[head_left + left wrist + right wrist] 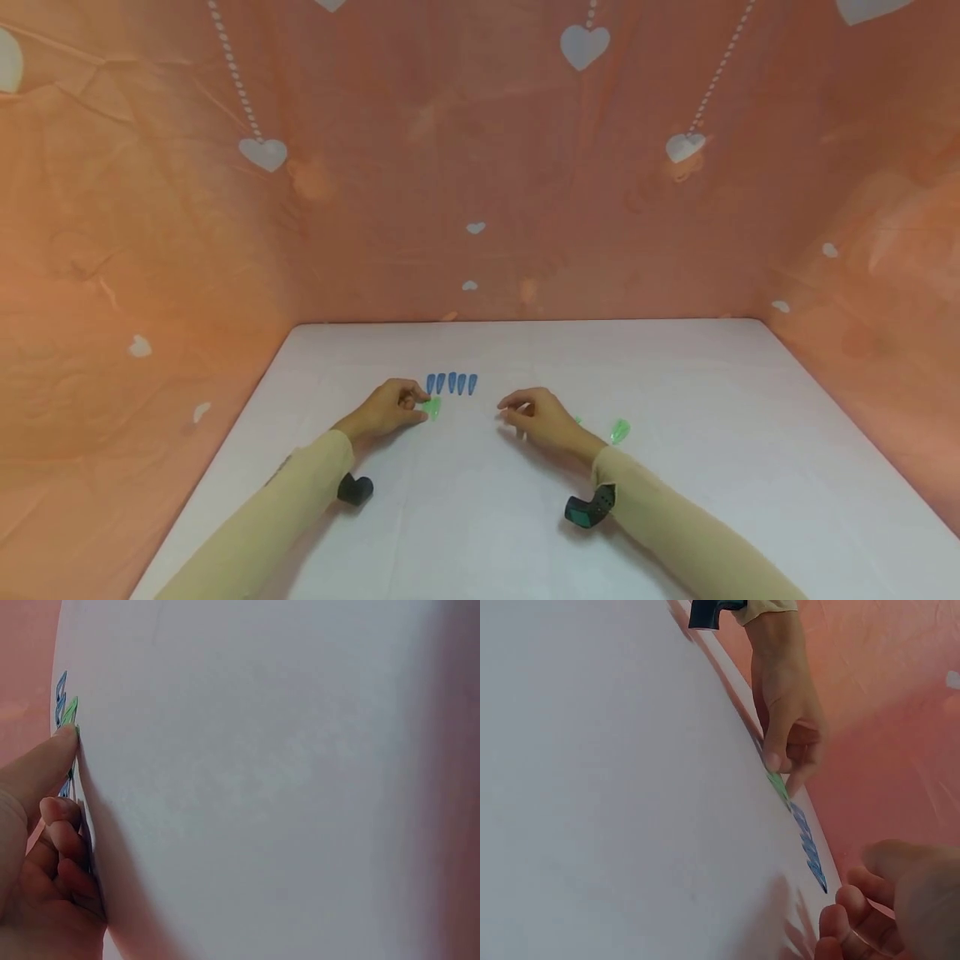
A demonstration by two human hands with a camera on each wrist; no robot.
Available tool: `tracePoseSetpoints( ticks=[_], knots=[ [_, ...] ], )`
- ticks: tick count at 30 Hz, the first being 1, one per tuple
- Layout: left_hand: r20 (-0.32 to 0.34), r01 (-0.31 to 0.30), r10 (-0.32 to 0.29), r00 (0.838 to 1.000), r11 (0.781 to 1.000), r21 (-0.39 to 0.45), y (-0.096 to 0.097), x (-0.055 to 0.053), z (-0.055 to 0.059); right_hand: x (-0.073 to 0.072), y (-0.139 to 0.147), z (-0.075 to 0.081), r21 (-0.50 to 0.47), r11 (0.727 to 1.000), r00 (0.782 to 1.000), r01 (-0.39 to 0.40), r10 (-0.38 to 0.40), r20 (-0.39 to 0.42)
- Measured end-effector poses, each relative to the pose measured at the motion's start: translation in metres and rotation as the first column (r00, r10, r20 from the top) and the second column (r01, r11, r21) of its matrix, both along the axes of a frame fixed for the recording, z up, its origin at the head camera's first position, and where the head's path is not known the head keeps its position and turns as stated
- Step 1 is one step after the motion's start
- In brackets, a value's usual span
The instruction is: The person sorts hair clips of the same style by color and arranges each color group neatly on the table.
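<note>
"Green clips (436, 407), at left: how are they being handled?"

"One is seemingly being pinched by the left hand (386, 408), between thumb and fingers, just nearside of five blue clips (452, 383) already lined up; a green row is apparently being started."

"And farther right?"

"Nothing is being gripped by the right hand (546, 418), fingers loosely bent; other green clips (619, 431) are being left on the surface (465, 517), presumably unplaced."

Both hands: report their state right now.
Left hand: pinching a green piece.
Right hand: open, fingers loosely bent, holding nothing visible.
</note>
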State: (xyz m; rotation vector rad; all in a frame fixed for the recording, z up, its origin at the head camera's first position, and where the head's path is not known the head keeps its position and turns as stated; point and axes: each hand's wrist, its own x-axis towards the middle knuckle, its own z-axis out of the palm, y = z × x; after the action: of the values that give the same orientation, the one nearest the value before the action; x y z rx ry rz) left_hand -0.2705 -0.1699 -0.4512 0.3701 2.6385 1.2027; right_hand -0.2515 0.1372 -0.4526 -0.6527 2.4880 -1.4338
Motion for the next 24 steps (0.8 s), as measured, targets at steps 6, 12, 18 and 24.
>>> tracePoseSetpoints(
  ticks=[6,12,18,24],
  knots=[
    [-0.007,0.001,-0.001,1.000,1.000,-0.005,0.000,0.000,0.001,0.005,0.018,0.003,0.002,1.000,1.000,0.001,-0.001,0.008],
    [-0.015,0.024,-0.023,1.000,1.000,0.010,0.000,-0.002,0.000,0.011,0.038,0.009,-0.035,0.999,0.999,-0.024,0.023,-0.026],
    [-0.021,0.040,-0.039,0.999,0.999,0.022,-0.001,-0.002,-0.002,0.014,0.062,0.009,-0.028,0.999,0.999,-0.025,0.024,-0.040],
    [-0.020,0.027,-0.027,0.999,0.999,0.023,-0.001,-0.002,-0.004,0.014,0.084,0.005,-0.023,1.000,0.999,-0.016,0.015,-0.041]
  ],
)
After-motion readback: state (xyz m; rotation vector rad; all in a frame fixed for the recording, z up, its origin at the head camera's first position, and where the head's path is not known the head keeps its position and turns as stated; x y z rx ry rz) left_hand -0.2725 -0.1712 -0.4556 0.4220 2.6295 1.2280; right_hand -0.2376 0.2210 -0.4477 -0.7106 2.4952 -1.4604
